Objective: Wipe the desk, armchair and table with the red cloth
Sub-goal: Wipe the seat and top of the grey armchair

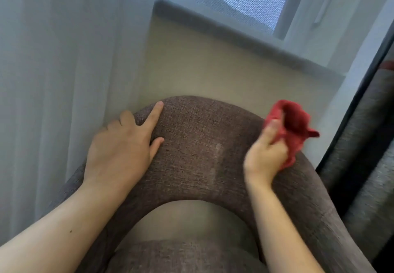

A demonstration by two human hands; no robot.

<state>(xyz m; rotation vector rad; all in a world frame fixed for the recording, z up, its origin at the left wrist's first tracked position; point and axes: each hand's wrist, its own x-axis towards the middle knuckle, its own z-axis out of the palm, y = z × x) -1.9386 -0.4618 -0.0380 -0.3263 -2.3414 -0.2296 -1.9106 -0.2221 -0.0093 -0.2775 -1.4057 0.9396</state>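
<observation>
the fingers (269, 133) of the right hand (264, 157) are curled closed around a bunched red terry cloth (293, 123), pinching it between thumb and curled knuckles so that a loose loop of it stands up above the fist and a frayed corner sticks out to the right. the left hand (119, 146) lies open and flat, its fingers spread and gripping nothing, the palm pressed on the top of the brown woven-fabric armchair back (202, 149) with the index finger reaching toward the far edge. the cloth sits at the right end of that curved back, just at or above its upper rim; whether it actually touches the upholstery here i cannot tell, since the hand is blurred.

the cloth looks light, soft and limp, so it will fold and drag rather than slide; it wants holding as a wad in the palm, with a flat pad of it turned down onto the fabric. the rough weave will likely catch it, so firm, short strokes seem apt. the armchair looks to be the step in hand.

beyond the chair hang sheer white curtains (64, 59), then a grey window sill (234, 31) and the window.
</observation>
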